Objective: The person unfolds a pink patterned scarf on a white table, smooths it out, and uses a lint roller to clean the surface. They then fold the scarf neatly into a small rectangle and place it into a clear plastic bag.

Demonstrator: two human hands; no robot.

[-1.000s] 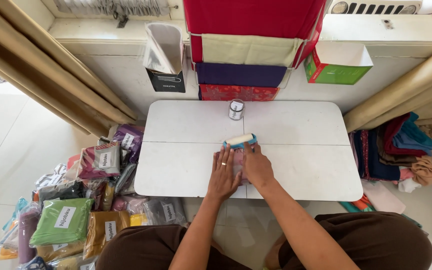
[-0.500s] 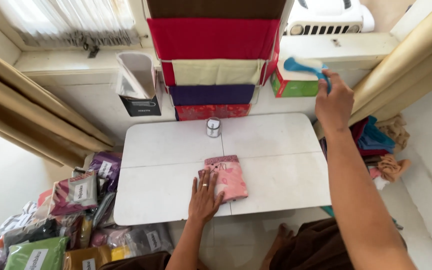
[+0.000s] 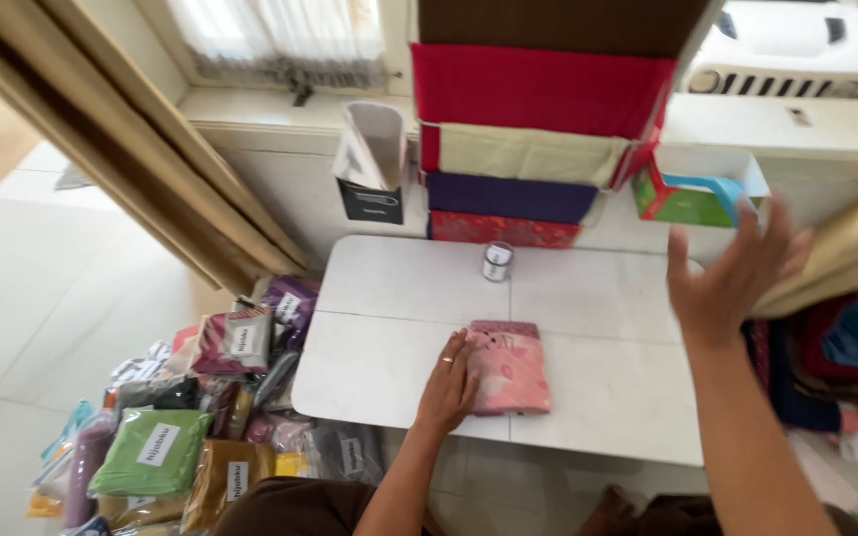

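The white table fills the middle of the frame, with stacked fabric boxes along its far edge and bagged cloths heaped on the floor at lower left. A moment ago the right hand carried a blue tool toward the green box at upper right; now it hovers beside that box, fingers spread and empty, the blue piece lying inside. The left hand lies flat and unclenched, pressing the left edge of the folded pink cloth at table centre, a neat patterned rectangle. A small tin stands behind it.
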